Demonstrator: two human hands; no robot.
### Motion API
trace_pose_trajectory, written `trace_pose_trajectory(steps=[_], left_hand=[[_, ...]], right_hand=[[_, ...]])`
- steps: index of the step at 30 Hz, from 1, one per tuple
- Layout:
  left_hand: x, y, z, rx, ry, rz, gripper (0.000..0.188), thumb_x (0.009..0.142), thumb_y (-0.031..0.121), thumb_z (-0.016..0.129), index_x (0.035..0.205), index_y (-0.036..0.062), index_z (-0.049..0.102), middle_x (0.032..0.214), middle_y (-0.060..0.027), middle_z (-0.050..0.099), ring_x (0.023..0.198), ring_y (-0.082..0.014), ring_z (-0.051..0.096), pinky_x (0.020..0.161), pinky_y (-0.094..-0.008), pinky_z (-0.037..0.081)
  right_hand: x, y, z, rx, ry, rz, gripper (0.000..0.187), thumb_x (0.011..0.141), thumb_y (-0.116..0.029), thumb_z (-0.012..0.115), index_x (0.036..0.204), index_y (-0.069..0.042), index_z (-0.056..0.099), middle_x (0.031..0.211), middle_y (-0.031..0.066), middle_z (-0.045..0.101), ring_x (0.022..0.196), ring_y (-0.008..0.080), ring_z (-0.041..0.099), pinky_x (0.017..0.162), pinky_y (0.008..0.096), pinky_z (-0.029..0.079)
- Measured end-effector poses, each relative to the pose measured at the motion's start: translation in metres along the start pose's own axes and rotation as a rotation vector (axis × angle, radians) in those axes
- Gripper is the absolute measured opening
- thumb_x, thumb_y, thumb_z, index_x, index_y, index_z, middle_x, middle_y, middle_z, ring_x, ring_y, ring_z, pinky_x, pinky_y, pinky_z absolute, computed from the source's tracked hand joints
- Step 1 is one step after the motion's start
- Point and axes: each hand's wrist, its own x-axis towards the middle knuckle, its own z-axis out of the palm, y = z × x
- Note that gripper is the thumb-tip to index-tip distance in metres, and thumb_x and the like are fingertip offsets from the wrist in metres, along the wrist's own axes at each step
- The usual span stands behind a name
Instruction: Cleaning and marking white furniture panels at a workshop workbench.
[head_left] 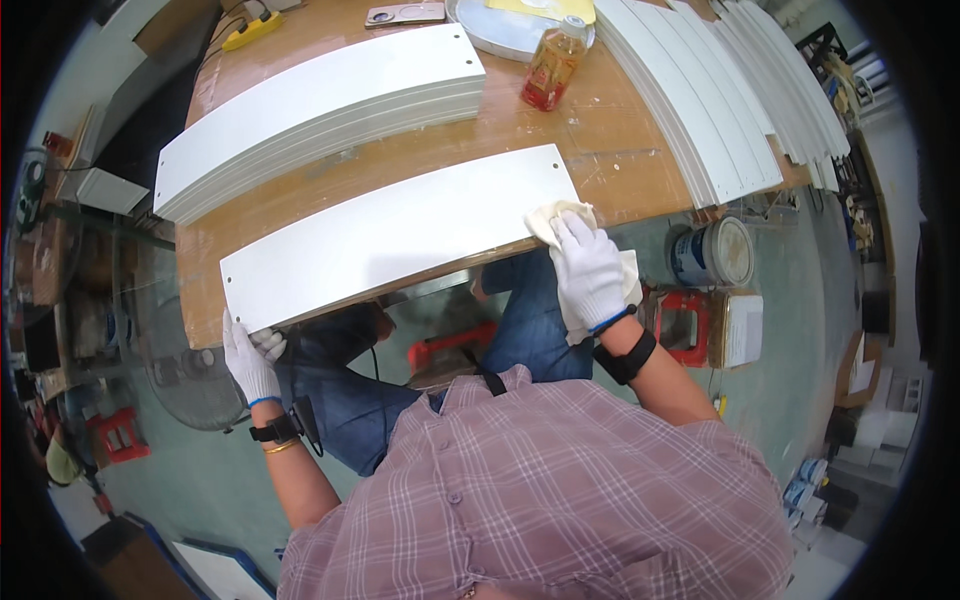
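A long white board (395,235) with small holes near its corners lies along the front edge of the brown table. My left hand (250,358), in a white knitted glove, grips the board's near left corner; the thumb side is against its edge and the fingers curl below. My right hand (588,268), also gloved, presses a cream cloth (548,222) against the board's right end. Part of the cloth hangs below this hand, past the table edge.
A stack of white boards (330,100) sits behind, and more boards (690,100) lie at the right. A bottle of reddish liquid (553,65) stands near a round white tub (490,30). A paint bucket (715,252) and red stools (685,325) are below the table's right side.
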Motion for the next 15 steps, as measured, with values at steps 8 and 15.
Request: trace_pose_trajectory(steps=[8, 15], left_hand=[[-0.001, -0.001, 0.0, 0.048, 0.024, 0.036, 0.044, 0.1, 0.029, 0.043, 0.142, 0.018, 0.037, 0.071, -0.0064, 0.06, 0.056, -0.0155, 0.06, 0.051, -0.0303, 0.054], [-0.001, -0.003, 0.0, 0.045, 0.019, 0.038, 0.043, 0.1, 0.028, 0.042, 0.142, 0.0175, 0.037, 0.072, -0.0071, 0.061, 0.057, -0.0154, 0.061, 0.052, -0.0292, 0.054]], right_hand=[[0.002, -0.016, -0.002, -0.181, -0.091, 0.147, 0.038, 0.083, -0.023, 0.057, 0.118, -0.006, 0.058, 0.118, 0.0106, 0.056, 0.086, 0.0282, 0.056, 0.068, 0.0393, 0.046], [0.005, 0.005, 0.0, -0.16, -0.056, 0.225, 0.039, 0.083, -0.022, 0.058, 0.117, -0.004, 0.059, 0.121, 0.0107, 0.056, 0.089, 0.0309, 0.056, 0.074, 0.0406, 0.046]])
